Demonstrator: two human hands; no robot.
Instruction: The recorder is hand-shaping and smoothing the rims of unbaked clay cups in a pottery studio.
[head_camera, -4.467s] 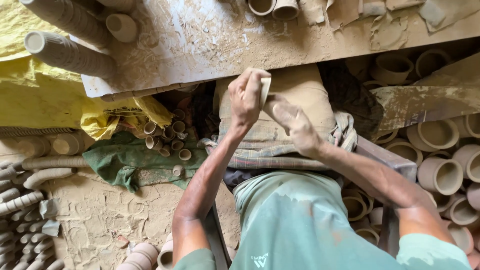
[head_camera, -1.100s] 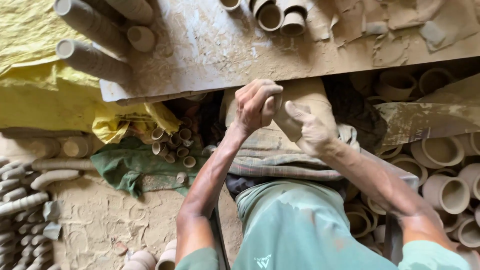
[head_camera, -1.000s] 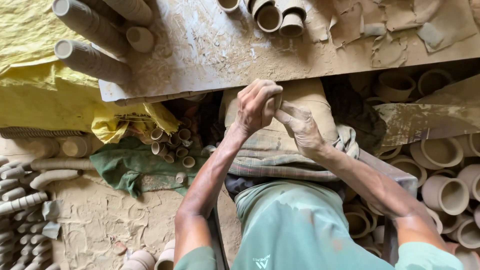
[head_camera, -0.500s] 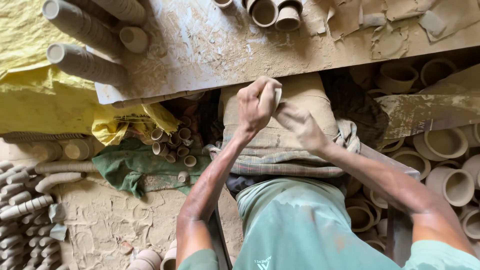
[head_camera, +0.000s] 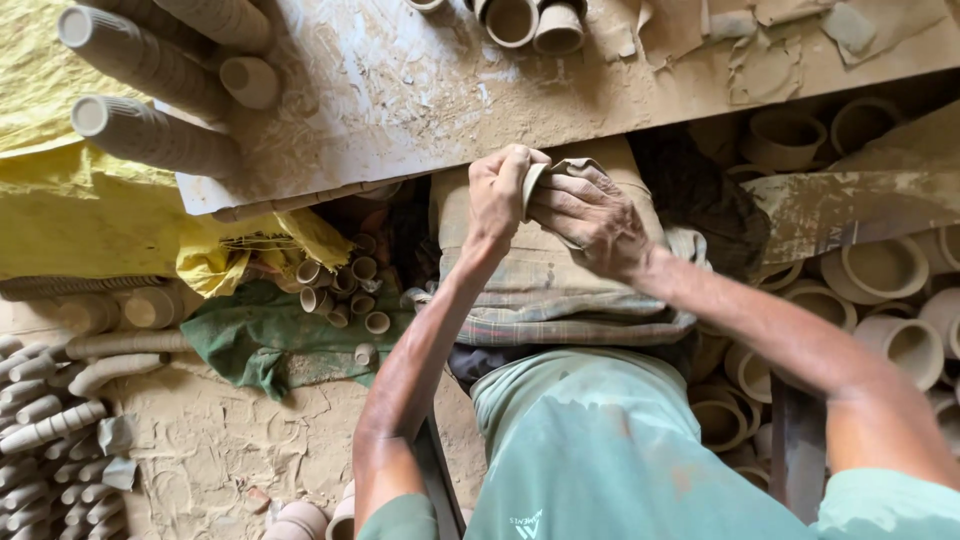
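Head view, centre of frame: left hand (head_camera: 500, 192) closed around a small clay cup (head_camera: 533, 187), right hand (head_camera: 590, 215) curled against the cup's other side, fingers pressing it, both just below the edge of the dusty counter (head_camera: 420, 90). Upper left, stacked clay cups (head_camera: 150, 135) lying on the counter; lower left, a green cloth (head_camera: 255, 335) on the floor with loose small cups (head_camera: 345, 290).

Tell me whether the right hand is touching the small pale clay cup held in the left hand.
Touching. The head view shows the right hand fingers lying against the small pale clay cup gripped by the left hand.
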